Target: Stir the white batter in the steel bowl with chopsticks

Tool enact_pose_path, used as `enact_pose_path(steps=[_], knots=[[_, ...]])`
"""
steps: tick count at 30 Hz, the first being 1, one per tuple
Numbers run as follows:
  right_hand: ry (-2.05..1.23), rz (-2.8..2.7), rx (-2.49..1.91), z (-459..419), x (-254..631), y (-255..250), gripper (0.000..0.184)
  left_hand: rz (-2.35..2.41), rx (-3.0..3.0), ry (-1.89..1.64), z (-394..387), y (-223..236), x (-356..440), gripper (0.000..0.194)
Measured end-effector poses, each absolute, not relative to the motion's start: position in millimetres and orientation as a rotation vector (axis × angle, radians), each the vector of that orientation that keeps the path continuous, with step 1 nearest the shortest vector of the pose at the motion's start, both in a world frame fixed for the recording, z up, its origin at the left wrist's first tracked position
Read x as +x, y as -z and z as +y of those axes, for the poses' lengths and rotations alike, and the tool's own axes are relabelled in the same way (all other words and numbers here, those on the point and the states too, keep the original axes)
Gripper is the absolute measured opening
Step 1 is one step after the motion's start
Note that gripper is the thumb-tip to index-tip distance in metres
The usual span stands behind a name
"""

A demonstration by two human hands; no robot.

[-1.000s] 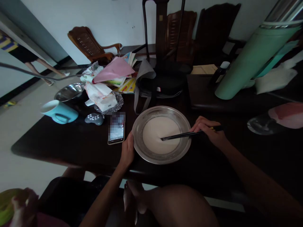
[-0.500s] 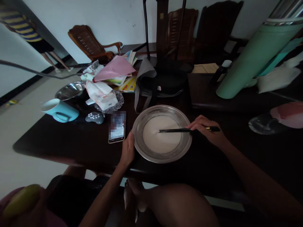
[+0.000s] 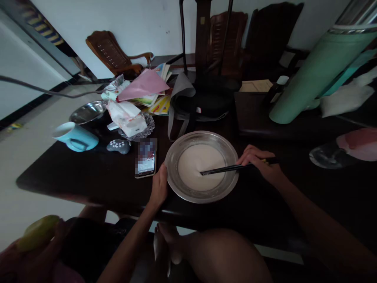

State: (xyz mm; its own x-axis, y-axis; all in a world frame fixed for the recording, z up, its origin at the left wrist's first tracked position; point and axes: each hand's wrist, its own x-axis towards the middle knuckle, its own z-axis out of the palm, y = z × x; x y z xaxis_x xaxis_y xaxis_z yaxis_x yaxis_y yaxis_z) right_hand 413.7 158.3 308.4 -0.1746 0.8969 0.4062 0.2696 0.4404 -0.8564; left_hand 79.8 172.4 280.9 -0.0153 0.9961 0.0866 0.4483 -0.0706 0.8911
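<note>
A wide metal bowl [image 3: 173, 181] stands on the dark table and holds a pale, milky batter [image 3: 194, 161]. My left hand [image 3: 159, 184] grips the bowl's left rim, fingers along its outer side. Above the right rim, my right hand [image 3: 259, 162] is closed round black chopsticks [image 3: 222, 169]. Their tips dip into the batter just below its middle, where the surface is swirled. A phone [image 3: 146, 158] with a lit screen lies just left of the bowl.
Left on the table are a blue mug [image 3: 77, 137], a grey game controller [image 3: 118, 146] and a metal basin [image 3: 88, 113]. A black bag [image 3: 203, 102] sits behind the bowl. A green thermos [image 3: 318, 74] stands right. Someone beside me holds a yellow-green fruit [image 3: 38, 232].
The chopstick tips have moved toward me and slightly right through the batter. My left hand stays on the bowl. The person in stripes has moved farther behind the wall at upper left.
</note>
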Motion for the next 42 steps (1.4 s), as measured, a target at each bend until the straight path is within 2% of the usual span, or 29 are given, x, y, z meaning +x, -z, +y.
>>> enact_pose_path(steps=[4,9,13,18,23,28,33,38,42], knots=[[-0.743,-1.746,-1.048,158.7,412.8,-306.8,0.022,1.535,1.593,-1.048,172.8,-280.8,79.8,0.066],[-0.782,-1.648,-1.022,158.0,411.7,-307.5,0.031,1.531,1.582,-1.042,172.7,-280.3,78.9,0.066],[-0.768,-1.731,-1.029,158.3,411.5,-307.2,0.023,1.521,1.578,-1.044,172.8,-278.6,78.2,0.066],[-0.745,-1.7,-1.037,159.0,413.1,-305.9,0.029,1.521,1.592,-1.042,172.8,-279.7,79.1,0.067],[-0.741,-1.756,-1.041,158.4,410.6,-306.7,0.022,1.529,1.586,-1.046,173.4,-278.8,78.5,0.067],[-0.753,-1.663,-1.051,158.3,412.1,-307.6,0.031,1.53,1.588,-1.041,173.4,-279.5,78.5,0.068],[-0.711,-1.754,-1.062,158.8,411.9,-306.9,0.023,1.532,1.579,-1.042,172.6,-283.4,81.0,0.066],[-0.716,-1.699,-1.033,159.1,412.7,-305.4,0.029,1.524,1.58,-1.039,172.4,-282.7,80.9,0.067],[-0.698,-1.778,-1.035,159.8,412.2,-305.1,0.021,1.54,1.583,-1.043,172.6,-281.8,80.3,0.068]])
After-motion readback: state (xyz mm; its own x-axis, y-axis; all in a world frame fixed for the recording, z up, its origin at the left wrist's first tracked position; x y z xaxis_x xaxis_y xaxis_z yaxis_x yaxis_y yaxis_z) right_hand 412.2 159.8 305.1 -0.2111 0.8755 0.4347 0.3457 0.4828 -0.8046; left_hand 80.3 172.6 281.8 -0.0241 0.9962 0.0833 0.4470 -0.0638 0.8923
